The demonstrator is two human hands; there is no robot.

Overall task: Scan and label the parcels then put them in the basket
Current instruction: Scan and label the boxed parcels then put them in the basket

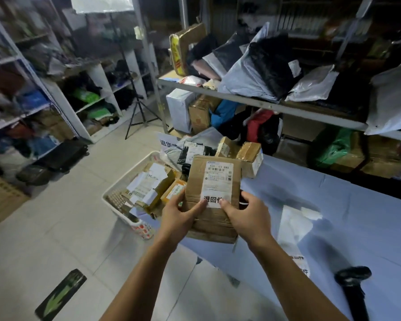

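Cardboard parcel (196, 181) in air over the surface (333, 205) edge, basket (116, 188) just beside. My left grip (177, 215) and right grip (249, 216) clasp its lower sides, thumbs on the white label (214, 201). I judge it light, stiff, creased; side edges hold best.

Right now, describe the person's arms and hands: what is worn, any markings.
Both the left hand and the right hand are bare: no gloves, and no rings show. The left forearm and right forearm are bare too, with no sleeve, watch or band in view down to the bottom edge of the picture.
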